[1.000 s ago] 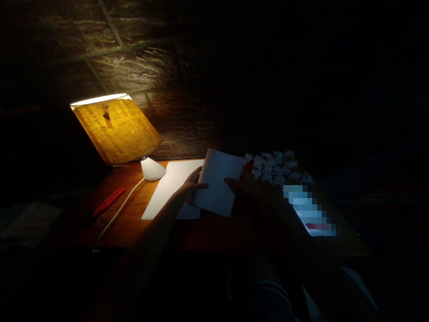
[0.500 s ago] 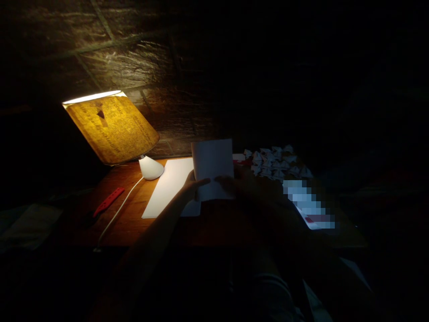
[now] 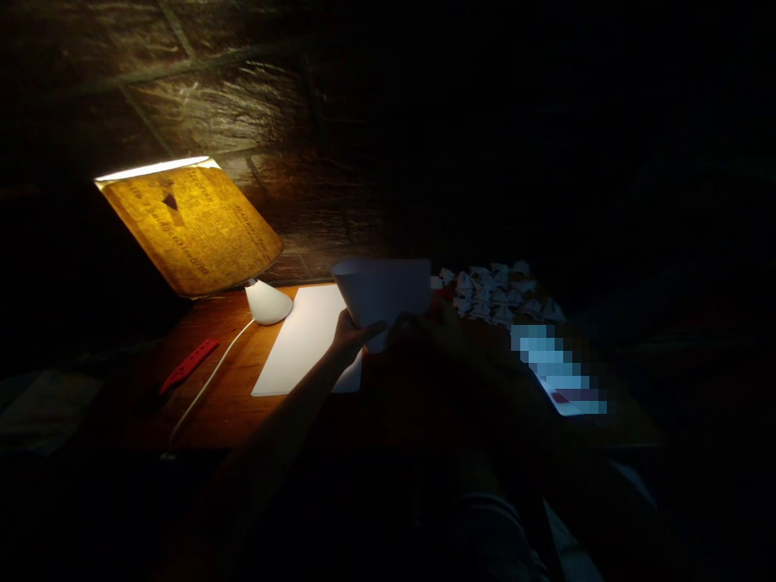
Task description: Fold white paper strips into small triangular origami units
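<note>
In a dark room, both my hands hold a white sheet of paper (image 3: 381,293) above a wooden table (image 3: 230,404). The sheet curves over at its top edge. My left hand (image 3: 350,335) pinches its lower left side, fingers closed on it. Across from it, my right hand (image 3: 433,327) grips the lower right side, mostly in shadow. A second white sheet (image 3: 306,339) lies flat on the table under my left hand.
A tilted lamp (image 3: 187,222) with a yellow printed shade stands at the table's back left, its white cord (image 3: 206,388) running forward. A red strip (image 3: 187,365) lies left of the cord. Several small folded paper pieces (image 3: 500,293) are heaped at the back right, beside a lit screen.
The sheet went from slanting over the table to upright, and now its top edge bends over into a curve. Both hands have shifted slightly toward its lower edge.
</note>
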`<state>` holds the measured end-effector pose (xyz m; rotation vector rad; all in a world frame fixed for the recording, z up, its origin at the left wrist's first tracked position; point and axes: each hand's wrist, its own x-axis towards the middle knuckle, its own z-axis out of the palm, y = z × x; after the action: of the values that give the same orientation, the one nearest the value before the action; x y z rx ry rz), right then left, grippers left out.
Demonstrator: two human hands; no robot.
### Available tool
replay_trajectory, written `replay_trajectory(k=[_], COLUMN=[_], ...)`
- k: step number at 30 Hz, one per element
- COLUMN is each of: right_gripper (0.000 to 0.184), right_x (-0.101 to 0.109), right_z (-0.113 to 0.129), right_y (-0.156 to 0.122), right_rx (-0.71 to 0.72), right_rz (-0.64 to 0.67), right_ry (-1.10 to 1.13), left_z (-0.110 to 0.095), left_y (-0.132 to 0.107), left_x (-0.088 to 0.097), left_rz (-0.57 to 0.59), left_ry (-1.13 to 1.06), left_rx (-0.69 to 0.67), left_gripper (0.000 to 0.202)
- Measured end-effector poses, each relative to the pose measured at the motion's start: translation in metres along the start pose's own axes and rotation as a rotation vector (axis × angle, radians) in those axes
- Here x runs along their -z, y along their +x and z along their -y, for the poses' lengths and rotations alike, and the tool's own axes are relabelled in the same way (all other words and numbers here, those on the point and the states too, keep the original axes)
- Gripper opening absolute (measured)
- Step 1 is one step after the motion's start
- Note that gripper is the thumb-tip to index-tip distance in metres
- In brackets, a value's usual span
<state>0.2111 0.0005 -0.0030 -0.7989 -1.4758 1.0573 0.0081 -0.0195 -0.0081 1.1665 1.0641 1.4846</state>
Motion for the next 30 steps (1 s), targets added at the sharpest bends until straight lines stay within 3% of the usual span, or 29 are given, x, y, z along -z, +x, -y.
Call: replay_trajectory(k=[5, 11, 19, 30], right_gripper=[0.054, 0.041, 0.046, 0.048], right_x=[-0.002, -0.004, -0.002, -0.001], right_z=[-0.003, 0.004, 0.012, 0.013], right_y=[-0.001, -0.003, -0.003, -0.002], right_rx=[-0.004, -0.076, -0.119, -0.076], right_rz=[-0.057, -0.029, -0.032, 0.019], right_ry=[0.051, 0.013, -0.027, 0.04], left_z=[-0.001, -0.001, -0.004, -0.007], left_y=[-0.003, -0.003, -0.005, -0.005], left_x=[-0.004, -0.006, -0.009, -0.01], left_rz=[-0.003, -0.008, -0.041, -0.054], left_ry=[0.035, 0.051, 0.045, 0.046], left_rx=[-0.002, 0.023, 0.036, 0.047], left_gripper=[0.056, 0.057, 0.059, 0.059])
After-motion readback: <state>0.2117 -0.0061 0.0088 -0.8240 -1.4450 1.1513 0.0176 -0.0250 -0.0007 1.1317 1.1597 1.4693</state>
